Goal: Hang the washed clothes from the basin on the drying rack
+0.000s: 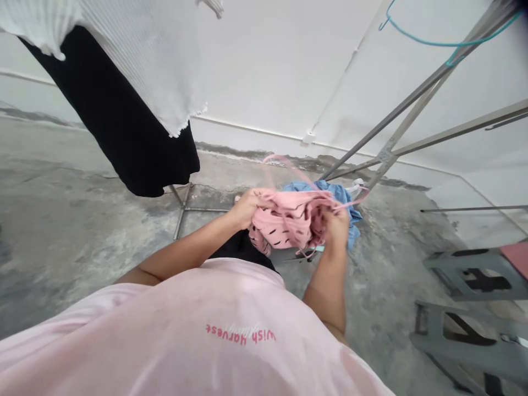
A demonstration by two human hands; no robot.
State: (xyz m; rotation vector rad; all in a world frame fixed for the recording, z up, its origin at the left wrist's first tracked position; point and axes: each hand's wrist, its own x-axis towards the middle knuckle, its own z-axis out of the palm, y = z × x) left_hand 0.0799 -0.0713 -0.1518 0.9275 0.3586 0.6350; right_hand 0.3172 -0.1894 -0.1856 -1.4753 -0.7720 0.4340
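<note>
A pink garment (289,220) with small black marks and thin straps is bunched in front of me at waist height. My left hand (246,208) grips its left edge. My right hand (336,224) grips its right side, fingers curled into the cloth. A thin pink hanger (284,164) rises above the garment; how it is held I cannot tell. Behind the garment lies a blue cloth (342,195) on the floor.
A metal drying rack (416,115) slants up at the right with a teal hanger (437,43) on it. A white ribbed top (140,49) and a black garment (124,132) hang at upper left. Grey plastic stools (466,308) stand at lower right on the concrete floor.
</note>
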